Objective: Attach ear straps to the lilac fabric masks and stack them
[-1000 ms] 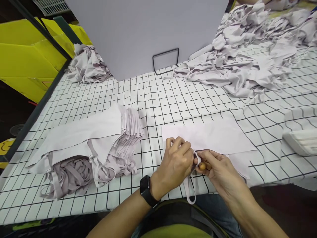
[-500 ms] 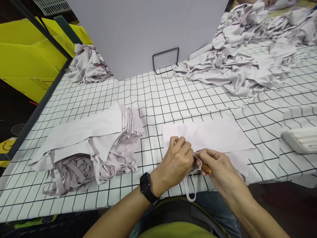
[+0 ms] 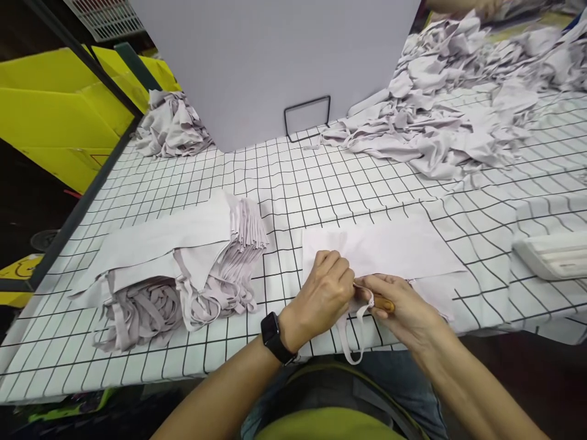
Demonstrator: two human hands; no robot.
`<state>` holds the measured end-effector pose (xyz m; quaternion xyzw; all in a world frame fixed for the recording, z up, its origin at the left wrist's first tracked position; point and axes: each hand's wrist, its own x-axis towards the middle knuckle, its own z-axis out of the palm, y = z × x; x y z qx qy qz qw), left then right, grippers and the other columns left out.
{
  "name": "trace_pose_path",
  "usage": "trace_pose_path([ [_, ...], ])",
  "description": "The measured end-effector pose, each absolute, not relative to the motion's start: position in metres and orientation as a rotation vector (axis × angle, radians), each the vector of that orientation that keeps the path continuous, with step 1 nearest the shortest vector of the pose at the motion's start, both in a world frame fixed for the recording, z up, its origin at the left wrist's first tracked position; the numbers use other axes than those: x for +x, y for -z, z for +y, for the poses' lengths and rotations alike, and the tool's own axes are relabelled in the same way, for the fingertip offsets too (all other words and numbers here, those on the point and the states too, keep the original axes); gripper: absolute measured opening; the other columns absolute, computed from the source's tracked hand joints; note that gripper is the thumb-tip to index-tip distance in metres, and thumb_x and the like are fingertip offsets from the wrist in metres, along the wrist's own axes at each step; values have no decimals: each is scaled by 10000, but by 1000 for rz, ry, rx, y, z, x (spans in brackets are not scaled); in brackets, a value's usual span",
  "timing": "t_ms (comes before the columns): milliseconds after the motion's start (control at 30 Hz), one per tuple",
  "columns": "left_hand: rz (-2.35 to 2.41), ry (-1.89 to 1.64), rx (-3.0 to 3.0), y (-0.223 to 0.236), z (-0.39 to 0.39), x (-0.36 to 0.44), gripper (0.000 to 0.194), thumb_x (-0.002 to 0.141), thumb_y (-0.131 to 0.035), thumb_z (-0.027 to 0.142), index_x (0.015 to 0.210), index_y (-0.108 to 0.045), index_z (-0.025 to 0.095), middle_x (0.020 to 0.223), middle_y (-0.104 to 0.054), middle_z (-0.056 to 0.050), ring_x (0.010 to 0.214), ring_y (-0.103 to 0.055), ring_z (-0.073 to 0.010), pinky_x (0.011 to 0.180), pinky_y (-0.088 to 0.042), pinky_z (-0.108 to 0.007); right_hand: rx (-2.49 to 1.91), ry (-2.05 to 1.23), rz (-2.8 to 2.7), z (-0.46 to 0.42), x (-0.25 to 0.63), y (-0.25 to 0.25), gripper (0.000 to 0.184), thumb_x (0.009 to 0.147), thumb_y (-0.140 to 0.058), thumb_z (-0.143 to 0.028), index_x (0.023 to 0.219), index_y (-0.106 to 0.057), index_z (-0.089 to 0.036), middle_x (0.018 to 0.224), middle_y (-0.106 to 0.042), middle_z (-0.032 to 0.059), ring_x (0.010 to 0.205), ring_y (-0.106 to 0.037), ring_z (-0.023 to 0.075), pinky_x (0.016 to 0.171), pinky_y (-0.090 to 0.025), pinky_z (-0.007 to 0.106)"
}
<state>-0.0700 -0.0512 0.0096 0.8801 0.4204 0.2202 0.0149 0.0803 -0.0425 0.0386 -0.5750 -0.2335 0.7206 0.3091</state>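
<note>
A pale pinkish-grey fabric piece with a strap, which looks like a garment [image 3: 380, 244], lies folded flat at the table's front edge. My left hand [image 3: 328, 293], a black watch on its wrist, is closed in a pinch on the garment's lower edge. Close beside it, my right hand [image 3: 398, 302] is closed around a small tool with a brown wooden handle [image 3: 384, 304]; the tool's tip is hidden between the hands. A thin strap loop [image 3: 353, 351] hangs from the fingers over the table edge.
To the left sits a stack of similar garments [image 3: 160, 235] with bunched straps. A large grey panel [image 3: 275, 67] with a black wire stand [image 3: 307, 119] stands behind. Heaped fabric [image 3: 440, 128] covers the back right, with another pile [image 3: 172, 125] back left. A white case-like object [image 3: 550, 253] lies right.
Both hands stay together at the garment's edge. My right hand has turned a little, and more of the wooden handle shows. The view has shifted slightly.
</note>
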Motion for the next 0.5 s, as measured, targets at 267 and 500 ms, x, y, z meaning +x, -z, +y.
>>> trace_pose_path([
  [267, 1304, -543, 2635, -16, -62, -73, 179, 941, -474, 70, 820, -580, 148, 882, -607, -68, 927, -538, -232, 889, -433, -409, -1545, -1771, -1117, -62, 95, -31, 394, 661, -803, -510, 540, -630, -177, 429, -492, -29, 371, -385, 75, 392, -331, 220],
  [500, 1378, -592, 2096, -45, -61, -111, 272, 886, -551, 159, 1149, -585, 217, 1160, -618, -75, 1079, -577, -241, 928, -490, -396, -1855, -1024, -1696, -21, 175, -45, 416, 862, -573, -601, 783, -709, -215, 699, -728, 64, 688, -711, 254, 602, -496, 325],
])
